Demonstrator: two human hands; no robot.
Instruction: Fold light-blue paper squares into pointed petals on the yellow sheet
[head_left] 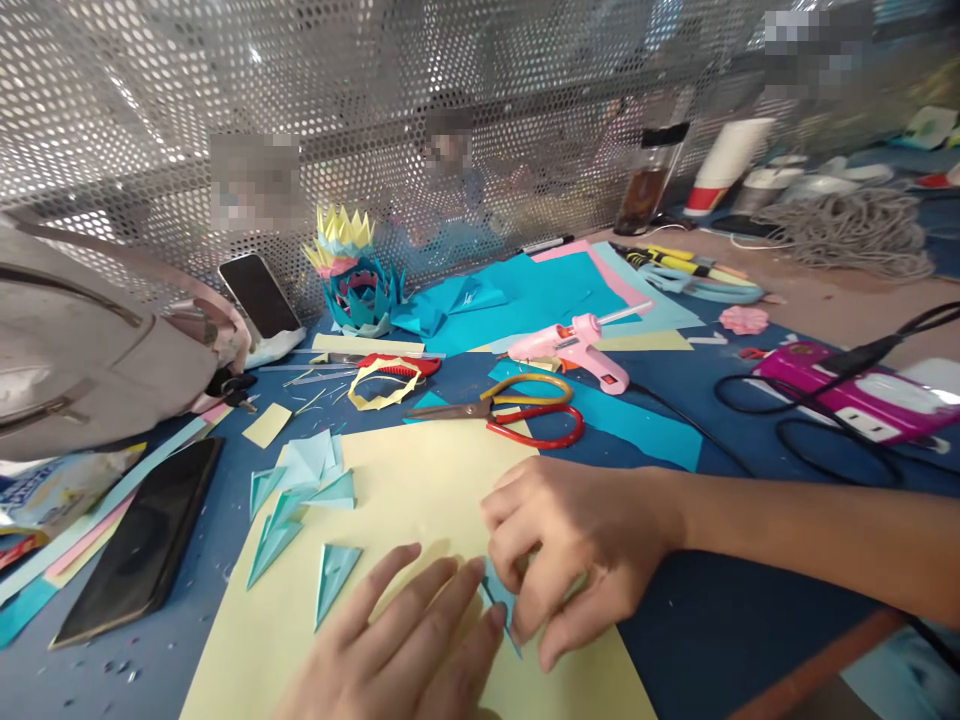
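A small folded piece of light blue paper (pixel 499 600) lies on a pale yellow sheet (pixel 420 470), partly hidden under my hands. My right hand (pixel 574 555) is closed, its curled fingers pressed on the right side of that piece. Beside it, my left hand (pixel 416 635) lies flat with fingers stretched out, fingertips touching the left edge of the paper. To the left, a single folded blue triangle (pixel 336 580) rests on the sheet, with a pile of several more folded triangles (pixel 300 485) behind it. Scissors (pixel 495 408) with yellow and red handles lie at the sheet's far edge.
A pink glue gun (pixel 574 345) with a cord stands behind the scissors. A paper lotus (pixel 360 285) sits near the perforated metal screen (pixel 480 100). A phone (pixel 142 545) and a bag (pixel 97 340) are at left; a purple power strip (pixel 862 390) is at right.
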